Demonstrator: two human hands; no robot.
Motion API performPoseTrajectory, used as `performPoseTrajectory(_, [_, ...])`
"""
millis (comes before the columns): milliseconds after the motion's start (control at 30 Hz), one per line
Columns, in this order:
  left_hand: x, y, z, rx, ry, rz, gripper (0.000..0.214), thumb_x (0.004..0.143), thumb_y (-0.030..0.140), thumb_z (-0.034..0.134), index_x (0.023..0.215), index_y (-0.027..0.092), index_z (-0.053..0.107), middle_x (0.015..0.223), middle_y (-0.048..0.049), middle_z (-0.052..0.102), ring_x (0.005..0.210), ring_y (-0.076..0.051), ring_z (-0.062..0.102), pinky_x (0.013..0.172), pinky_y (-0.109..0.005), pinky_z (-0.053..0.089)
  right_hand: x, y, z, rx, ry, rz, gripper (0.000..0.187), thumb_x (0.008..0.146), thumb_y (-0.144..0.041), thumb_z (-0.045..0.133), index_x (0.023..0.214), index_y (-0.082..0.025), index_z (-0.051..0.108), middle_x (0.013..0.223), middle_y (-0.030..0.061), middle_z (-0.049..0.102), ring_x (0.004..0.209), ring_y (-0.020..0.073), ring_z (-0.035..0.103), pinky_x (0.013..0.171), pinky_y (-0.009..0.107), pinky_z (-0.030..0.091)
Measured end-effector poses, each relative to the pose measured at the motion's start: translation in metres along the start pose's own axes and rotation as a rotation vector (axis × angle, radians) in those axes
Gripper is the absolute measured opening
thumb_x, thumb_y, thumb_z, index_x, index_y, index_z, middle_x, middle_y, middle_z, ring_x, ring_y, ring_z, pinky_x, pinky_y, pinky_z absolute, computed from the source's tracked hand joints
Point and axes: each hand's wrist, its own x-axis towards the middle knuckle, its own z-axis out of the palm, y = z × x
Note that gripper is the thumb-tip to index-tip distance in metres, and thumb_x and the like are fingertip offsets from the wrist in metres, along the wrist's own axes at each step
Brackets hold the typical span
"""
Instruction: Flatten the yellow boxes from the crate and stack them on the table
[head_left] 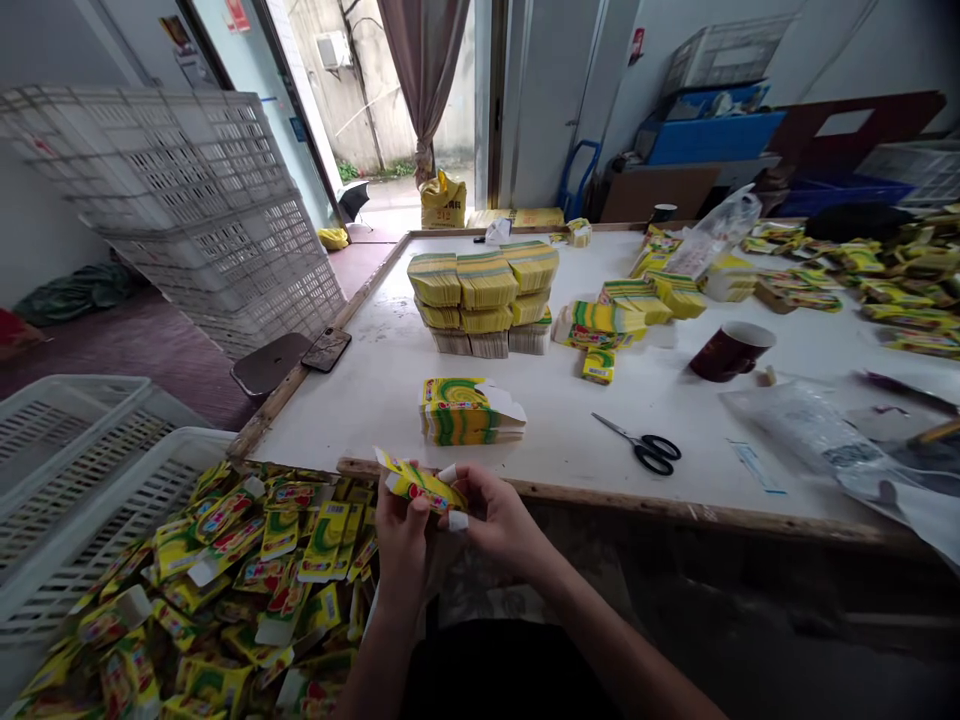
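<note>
Just in front of the table's near edge, a small yellow and green printed carton (424,488) is held between both hands. My left hand (403,530) is closed around its left end, the thumb lying on its face. The fingers of my right hand (487,515) pinch its right end, with white wraps on the thumb and a finger. A white flap sticks up at the carton's left end. Beyond the hands, a stack of flat cartons (469,412) lies on the white table (360,410). Down to the left is a heap of folded cartons (255,580).
Black-handled scissors (645,448), a dark mug (727,352) and a phone (327,350) lie on the table. Bundled cartons (484,290) stand stacked further back. White plastic crates (210,200) rise at the left. More cartons (885,270) cover the far right.
</note>
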Motion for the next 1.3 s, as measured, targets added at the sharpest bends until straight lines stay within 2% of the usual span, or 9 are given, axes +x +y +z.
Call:
performPoseTrajectory(167, [0.002, 0.004, -0.004, -0.121, 0.129, -0.022, 0.033, 0.074, 0.043, 0.071, 0.097, 0.020, 0.064, 0.090, -0.0014, 0.073, 0.086, -0.021, 0.068, 0.081, -0.035, 0.053, -0.002, -0.007, -0.011, -0.295, 0.027, -0.143, 0.017, 0.084, -0.014, 0.054, 0.090, -0.019, 0.070, 0.080, 0.0017, 0.071, 0.072, 0.0178, 0.064, 0.067, 0.026, 0.048])
performPoseTrajectory(367, [0.014, 0.048, -0.034, -0.071, -0.176, -0.045, 0.090, 0.070, 0.086, 0.031, 0.123, 0.019, 0.058, 0.126, -0.0134, 0.063, 0.115, -0.031, 0.058, 0.098, -0.045, 0.046, -0.006, -0.018, -0.039, -0.673, 0.016, -0.379, 0.029, 0.087, -0.009, 0.049, 0.099, -0.025, 0.071, 0.091, 0.0055, 0.073, 0.085, 0.0211, 0.062, 0.080, 0.035, 0.048])
performPoseTrajectory(500, [0.009, 0.065, -0.039, 0.431, -0.491, 0.107, 0.097, 0.052, 0.061, 0.079, 0.135, 0.022, 0.047, 0.133, -0.0127, 0.057, 0.122, -0.035, 0.052, 0.101, -0.043, 0.042, -0.014, -0.023, -0.033, -0.824, -0.122, -0.566, 0.027, 0.089, -0.017, 0.056, 0.104, -0.036, 0.067, 0.095, -0.0016, 0.071, 0.103, 0.0214, 0.056, 0.110, 0.047, 0.026])
performPoseTrajectory(600, [-0.001, 0.059, -0.027, 0.686, -0.535, 0.135, 0.072, 0.066, 0.039, 0.076, 0.130, 0.023, 0.047, 0.118, -0.0090, 0.065, 0.107, -0.030, 0.061, 0.092, -0.041, 0.048, -0.019, -0.017, -0.025, -0.705, 0.082, -0.506, 0.050, 0.084, -0.025, 0.063, 0.131, -0.035, 0.049, 0.131, 0.0052, 0.054, 0.131, 0.0277, 0.037, 0.115, 0.053, 0.017])
performPoseTrajectory(700, [-0.008, 0.046, -0.017, 0.784, -0.441, 0.210, 0.073, 0.071, 0.039, 0.071, 0.133, 0.019, 0.037, 0.113, -0.0120, 0.065, 0.100, -0.030, 0.063, 0.086, -0.041, 0.050, -0.020, -0.011, -0.023, -0.419, 0.307, -0.262, 0.069, 0.085, -0.034, 0.059, 0.145, -0.022, 0.028, 0.146, 0.0152, 0.035, 0.140, 0.0314, 0.023, 0.112, 0.053, 0.026])
performPoseTrajectory(833, [-0.014, 0.033, -0.013, 0.803, -0.464, 0.303, 0.083, 0.072, 0.033, 0.069, 0.141, 0.020, 0.024, 0.125, -0.0151, 0.060, 0.106, -0.031, 0.062, 0.086, -0.039, 0.049, -0.014, -0.011, -0.023, 0.018, 0.034, 0.048, 0.040, 0.093, -0.037, 0.042, 0.126, -0.019, 0.053, 0.122, 0.0106, 0.062, 0.117, 0.0256, 0.056, 0.101, 0.042, 0.043])
performPoseTrajectory(933, [-0.017, 0.030, -0.012, 0.830, -0.471, 0.304, 0.076, 0.070, 0.025, 0.067, 0.137, 0.023, 0.030, 0.116, -0.0114, 0.064, 0.097, -0.029, 0.065, 0.079, -0.036, 0.050, -0.009, -0.013, -0.019, 0.154, -0.015, 0.140, 0.035, 0.089, -0.038, 0.050, 0.113, -0.018, 0.064, 0.105, 0.0071, 0.069, 0.102, 0.0255, 0.063, 0.095, 0.041, 0.047])
performPoseTrajectory(1067, [-0.018, 0.031, -0.008, 0.827, -0.482, 0.288, 0.060, 0.067, 0.019, 0.066, 0.120, 0.024, 0.038, 0.099, -0.0067, 0.067, 0.085, -0.027, 0.066, 0.072, -0.035, 0.051, -0.010, -0.011, -0.014, 0.164, 0.018, 0.134, 0.034, 0.087, -0.036, 0.053, 0.112, -0.017, 0.066, 0.096, 0.0064, 0.072, 0.093, 0.0259, 0.066, 0.089, 0.042, 0.051])
performPoseTrajectory(1300, [-0.014, 0.023, -0.001, 0.710, -0.470, 0.354, 0.075, 0.069, 0.015, 0.062, 0.130, 0.023, 0.019, 0.121, -0.0144, 0.053, 0.109, -0.028, 0.060, 0.086, -0.041, 0.050, -0.023, 0.000, -0.015, -0.309, -0.115, -0.255, 0.054, 0.085, -0.011, 0.050, 0.138, -0.023, 0.047, 0.146, 0.0098, 0.044, 0.136, 0.0236, 0.038, 0.111, 0.039, 0.034])
